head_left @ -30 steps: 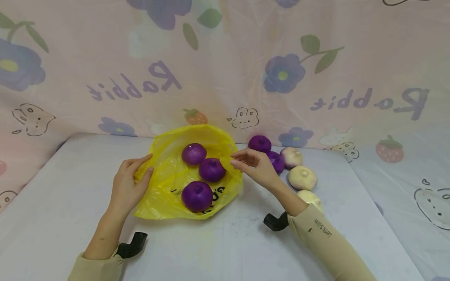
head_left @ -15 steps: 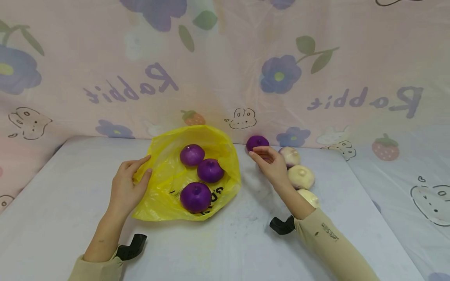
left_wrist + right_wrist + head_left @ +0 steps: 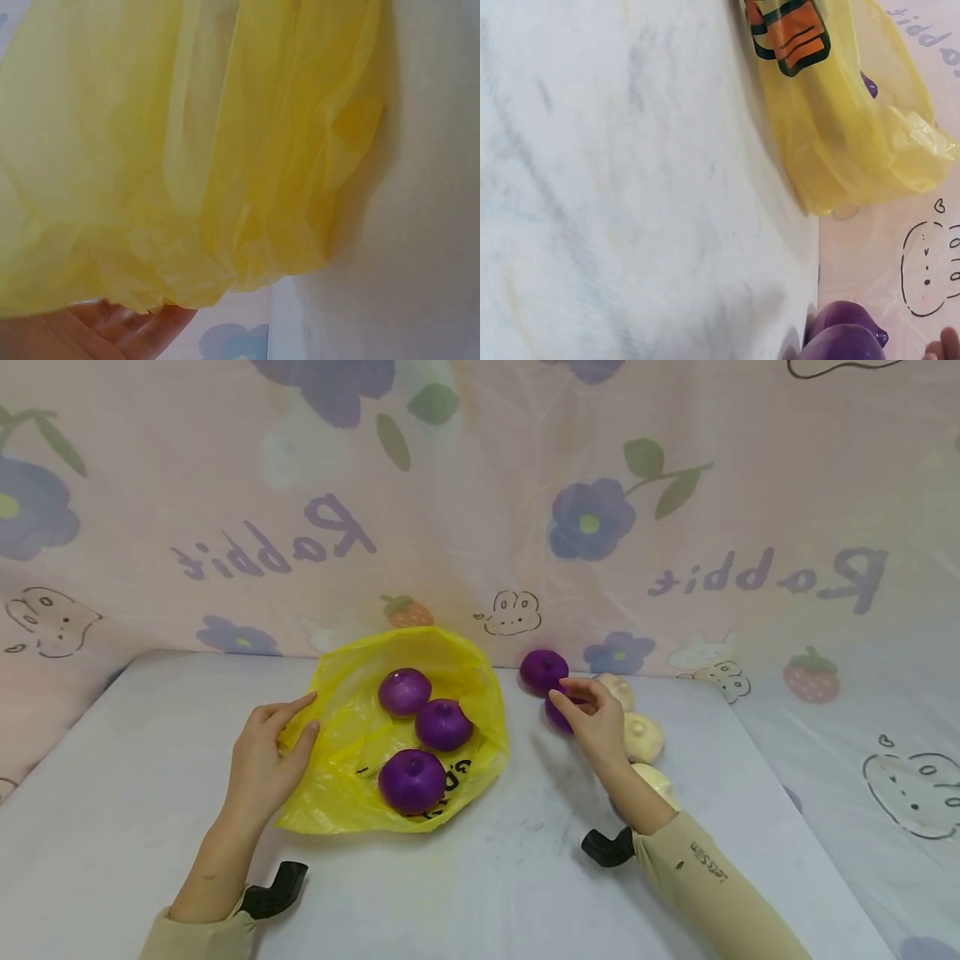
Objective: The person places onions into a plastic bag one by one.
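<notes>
In the head view, our spread left hand (image 3: pixel 266 756) touches the crinkled yellow plastic bag (image 3: pixel 337 731), our half-curled right hand (image 3: pixel 602 727) seems to reach for a round purple onion (image 3: pixel 558 718) near the bag, and the pink floral cloth (image 3: pixel 465 518) reads mirrored "Rabbit". Our left wrist view shows fingertips at the bag's edge. From our right wrist, the next move likely calls for gripping that onion.

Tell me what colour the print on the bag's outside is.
The print is orange with dark outlines, clearest in the right wrist view.

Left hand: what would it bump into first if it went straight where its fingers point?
Probably the yellow bag. The left hand's fingertips are right by its edge, maybe even touching it; the depth is hard to tell.
</notes>
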Tool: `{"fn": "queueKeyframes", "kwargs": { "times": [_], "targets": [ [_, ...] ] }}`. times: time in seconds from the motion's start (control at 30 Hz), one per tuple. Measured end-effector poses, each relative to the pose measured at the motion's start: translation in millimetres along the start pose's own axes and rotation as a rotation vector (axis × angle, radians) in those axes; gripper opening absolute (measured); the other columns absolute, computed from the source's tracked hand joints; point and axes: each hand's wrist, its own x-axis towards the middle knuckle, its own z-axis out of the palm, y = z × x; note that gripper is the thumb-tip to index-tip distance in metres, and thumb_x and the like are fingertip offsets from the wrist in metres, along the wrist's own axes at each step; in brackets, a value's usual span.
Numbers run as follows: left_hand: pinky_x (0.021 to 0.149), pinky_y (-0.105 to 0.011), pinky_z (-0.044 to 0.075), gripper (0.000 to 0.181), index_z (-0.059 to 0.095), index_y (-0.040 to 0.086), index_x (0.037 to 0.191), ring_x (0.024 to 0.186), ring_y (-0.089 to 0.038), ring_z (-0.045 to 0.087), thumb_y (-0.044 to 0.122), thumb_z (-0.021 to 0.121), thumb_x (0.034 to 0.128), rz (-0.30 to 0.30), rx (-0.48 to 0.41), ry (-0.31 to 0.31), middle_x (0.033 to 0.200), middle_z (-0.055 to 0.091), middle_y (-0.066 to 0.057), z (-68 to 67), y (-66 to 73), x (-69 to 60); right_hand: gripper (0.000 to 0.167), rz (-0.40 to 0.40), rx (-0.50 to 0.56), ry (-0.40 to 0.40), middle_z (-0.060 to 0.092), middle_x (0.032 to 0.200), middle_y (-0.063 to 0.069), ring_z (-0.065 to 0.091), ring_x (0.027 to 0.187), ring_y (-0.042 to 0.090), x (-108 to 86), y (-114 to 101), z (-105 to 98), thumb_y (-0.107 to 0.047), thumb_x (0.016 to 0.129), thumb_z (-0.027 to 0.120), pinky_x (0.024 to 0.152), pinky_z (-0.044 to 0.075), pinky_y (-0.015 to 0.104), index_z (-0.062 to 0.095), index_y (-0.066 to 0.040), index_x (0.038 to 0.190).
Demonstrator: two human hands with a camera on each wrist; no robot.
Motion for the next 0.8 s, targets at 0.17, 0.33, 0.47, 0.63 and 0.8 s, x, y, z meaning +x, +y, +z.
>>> {"fn": "queueKeyframes", "kwargs": {
  "times": [0.17,0.33,0.47,0.63,0.8],
  "targets": [
    [0.076,-0.043,0.037,0.039,0.057,0.001,0.130,0.103,-0.042,0.050,0.010,0.058,0.0923,-0.008,-0.001,-0.004,0.119,0.050,-0.028,-0.6,0.4,0.2,0.035,-0.002,0.017,0.047,0.058,0.120,0.015,0.051,0.110,0.023,-0.1,0,-2,-0.013,0.084,0.072,0.096,0.040,0.036,0.063,0.000,0.115],
    [0.076,-0.043,0.037,0.039,0.058,0.001,0.130,0.102,-0.042,0.050,0.010,0.057,0.0925,-0.014,0.003,-0.006,0.119,0.050,-0.028,-0.2,0.0,-0.4,0.043,0.029,-0.004,0.055,0.046,0.131,0.017,0.043,0.124,0.031,0.2,4,-2,-0.013,0.083,0.074,0.106,0.036,0.042,0.059,0.000,0.121],
    [0.074,-0.041,0.036,0.038,0.058,0.001,0.130,0.100,-0.041,0.050,0.010,0.057,0.0924,-0.008,-0.005,-0.007,0.118,0.050,-0.028,0.9,-0.7,-0.4,0.050,0.035,-0.039,0.085,0.042,0.135,0.019,0.040,0.130,0.032,2.0,10,-1,-0.013,0.080,0.076,0.111,0.031,0.040,0.057,-0.002,0.125],
    [0.073,-0.040,0.036,0.038,0.058,0.001,0.130,0.099,-0.040,0.050,0.010,0.058,0.0923,-0.002,-0.004,-0.006,0.117,0.050,-0.028,0.8,-0.6,-0.4,0.060,0.062,-0.075,0.097,0.040,0.140,0.021,0.037,0.135,0.034,3.4,14,-1,-0.014,0.079,0.077,0.113,0.028,0.040,0.052,-0.001,0.132],
    [0.076,-0.042,0.037,0.038,0.058,0.001,0.130,0.102,-0.041,0.050,0.010,0.058,0.0923,-0.006,-0.004,0.002,0.118,0.050,-0.028,-0.4,0.1,-1.3,0.070,0.116,-0.145,0.042,0.039,0.142,0.024,0.030,0.136,0.036,3.2,18,0,-0.013,0.079,0.075,0.115,0.022,0.045,0.043,0.003,0.139]
  ]
}}
